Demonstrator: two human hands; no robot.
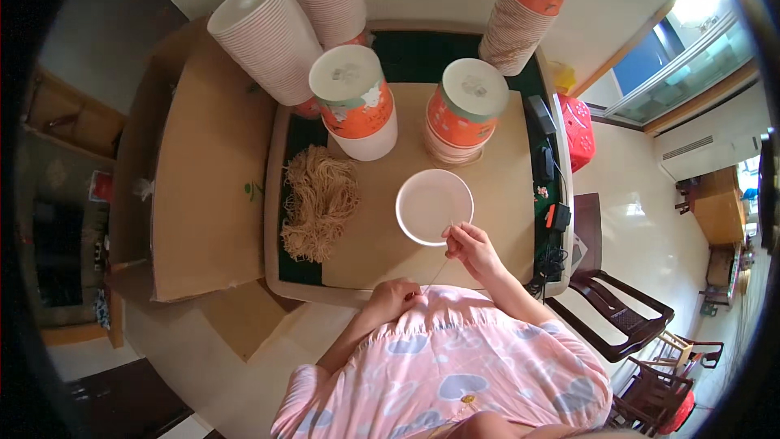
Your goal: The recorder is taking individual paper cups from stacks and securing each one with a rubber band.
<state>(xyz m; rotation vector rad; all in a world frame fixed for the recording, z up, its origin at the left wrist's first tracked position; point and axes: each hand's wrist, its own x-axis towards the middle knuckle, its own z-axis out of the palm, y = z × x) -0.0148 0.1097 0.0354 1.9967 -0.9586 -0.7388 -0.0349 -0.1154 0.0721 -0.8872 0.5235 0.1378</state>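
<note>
A thin pale string runs between my two hands. My right hand pinches its upper end just over the near right rim of a white paper tub, whose open mouth faces up. Close to my body, my left hand is closed round the lower end. Left of the tub lies a tangled heap of beige strings. Beyond it stand an upside-down orange and green tub stack and a second such stack.
Tall nested stacks of white tubs rise at the back left, and another tub stack at the back right. A large cardboard box adjoins the table's left side. Black adapters and cables line the right edge. A dark chair stands right.
</note>
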